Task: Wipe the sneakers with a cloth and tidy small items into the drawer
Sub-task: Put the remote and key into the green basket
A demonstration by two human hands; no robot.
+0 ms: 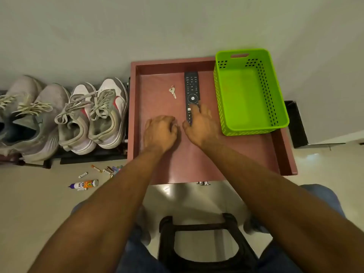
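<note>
A reddish-brown drawer [283,154] stands pulled open in front of me. On its floor lie a black remote control [191,85] and a small key [172,93]. My right hand [201,125] grips the near end of the remote, thumb on its left side and fingers over the top. Just left of it, my left hand [160,132] rests on the drawer floor with its fingers curled under; nothing shows in it. Two pairs of grey and white sneakers [92,115] sit on a low black rack [92,157] to the left. No cloth is in view.
A green perforated plastic basket [250,91] with nothing in it fills the drawer's far right corner. On the floor left of the drawer lie a glue bottle [84,184] and several crayon-like sticks [109,170]. A black stool [202,243] stands between my knees.
</note>
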